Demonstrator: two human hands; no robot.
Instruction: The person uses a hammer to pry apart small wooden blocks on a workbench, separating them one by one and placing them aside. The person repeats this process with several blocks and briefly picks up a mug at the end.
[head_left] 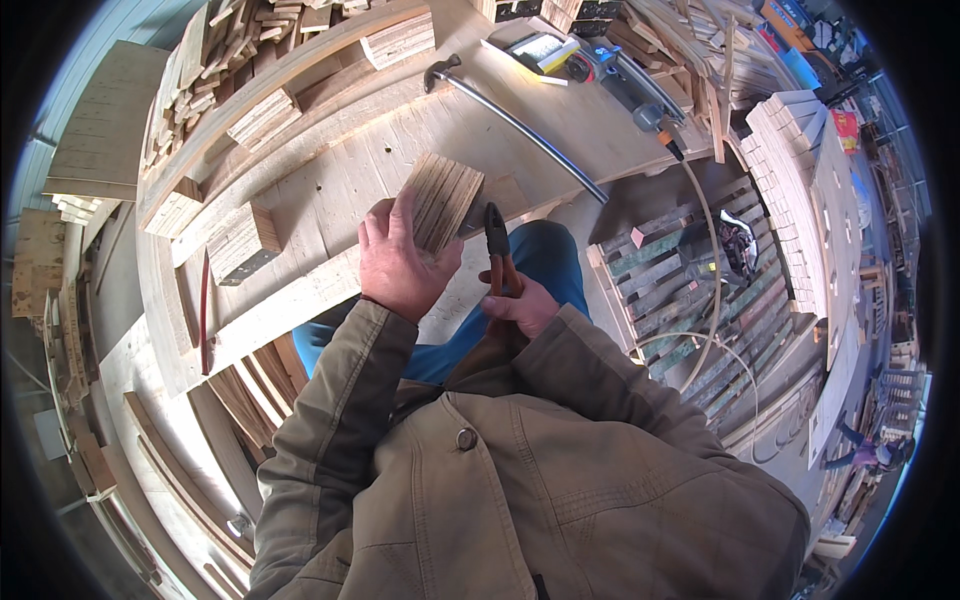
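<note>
My left hand [405,268] grips a laminated plywood block [440,195] near the front edge of the wooden bench [345,200]. Its fingers lie along the block's left side, with the thumb at the near end. In my right hand [532,308] is a pair of pliers [497,232] with orange-brown handles, fingers closed around them. The dark jaws point away from me, close to the right side of the block. Whether they touch it I cannot tell. Farther back, a claw hammer [522,138] with a long metal handle lies across the bench.
Another plywood block [243,243] stands at the left, near a thin red strip [206,310]. A pneumatic nail gun [640,108] lies at the back right, its hose [708,220] trailing over a slatted pallet [660,265]. Stacked wood pieces [790,190] rise at the right.
</note>
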